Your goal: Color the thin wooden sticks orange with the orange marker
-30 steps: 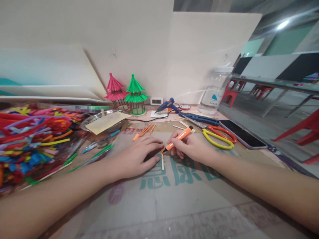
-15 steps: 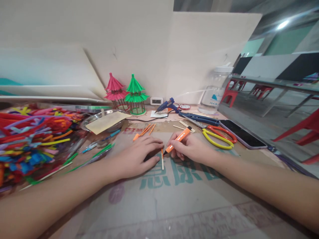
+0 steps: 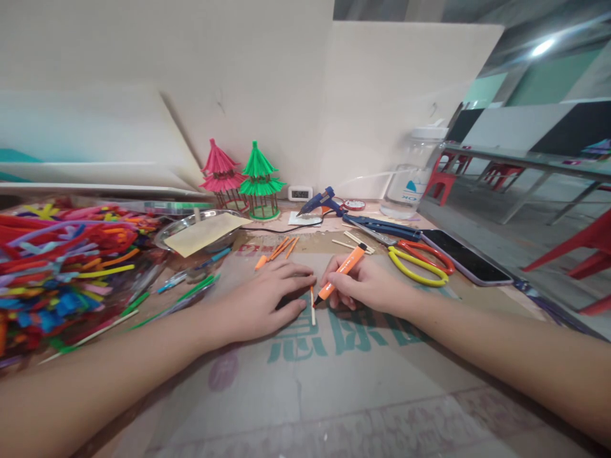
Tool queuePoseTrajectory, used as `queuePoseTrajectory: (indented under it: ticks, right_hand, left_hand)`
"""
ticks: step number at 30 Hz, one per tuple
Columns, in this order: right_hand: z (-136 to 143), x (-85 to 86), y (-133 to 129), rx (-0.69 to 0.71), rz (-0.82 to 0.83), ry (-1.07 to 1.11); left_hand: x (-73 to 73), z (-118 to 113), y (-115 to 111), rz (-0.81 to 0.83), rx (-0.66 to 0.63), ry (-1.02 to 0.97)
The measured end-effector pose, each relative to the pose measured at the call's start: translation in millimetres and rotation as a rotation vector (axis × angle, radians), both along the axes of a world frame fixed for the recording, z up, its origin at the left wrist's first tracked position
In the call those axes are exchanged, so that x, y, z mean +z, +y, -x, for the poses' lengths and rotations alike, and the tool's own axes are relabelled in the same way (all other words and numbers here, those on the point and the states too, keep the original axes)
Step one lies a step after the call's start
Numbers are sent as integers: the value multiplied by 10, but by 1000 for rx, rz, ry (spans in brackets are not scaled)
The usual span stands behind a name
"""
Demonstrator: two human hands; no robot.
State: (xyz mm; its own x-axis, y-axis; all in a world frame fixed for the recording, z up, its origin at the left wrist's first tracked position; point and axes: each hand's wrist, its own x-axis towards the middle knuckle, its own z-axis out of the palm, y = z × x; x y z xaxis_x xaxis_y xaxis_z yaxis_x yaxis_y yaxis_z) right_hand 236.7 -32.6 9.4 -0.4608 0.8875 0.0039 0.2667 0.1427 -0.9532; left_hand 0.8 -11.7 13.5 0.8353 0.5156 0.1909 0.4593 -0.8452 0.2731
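My right hand (image 3: 360,283) is closed around an orange marker pen (image 3: 341,273), its tip slanting down to a thin wooden stick (image 3: 314,313). The far part of that stick is orange and its near end is pale. My left hand (image 3: 281,292) lies flat with fingers stretched and thumb apart, its fingertips at the stick's far end, which they partly hide. Beyond the left hand lie several orange sticks (image 3: 282,248) and an orange pen cap (image 3: 260,261). Several plain sticks (image 3: 353,242) rest behind the right hand.
Colourful pipe cleaners (image 3: 71,273) pile up at left, by a metal bowl (image 3: 167,232). Pink (image 3: 220,168) and green (image 3: 260,178) pagoda models stand behind. A glue gun (image 3: 317,202), scissors (image 3: 420,264), phone (image 3: 465,257) and water bottle (image 3: 413,172) are at back right.
The marker tip has moved down along the stick toward its near end, and the orange on the stick reaches further. The left hand has barely shifted.
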Motion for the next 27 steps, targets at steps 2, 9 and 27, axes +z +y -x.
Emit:
queuePoseTrajectory:
  ticks: [2,9,27]
  right_hand:
    - [7,3,-1,-11,-3,0]
    - [31,-9,19,-104,-55,6]
    - [34,24,6,-72,-9,4]
  left_hand:
    - [1,-2,0,-1,0,-4]
    - [-6,8,5,-8,-10,-4]
    - [-10,10,8,-5,-1,-11]
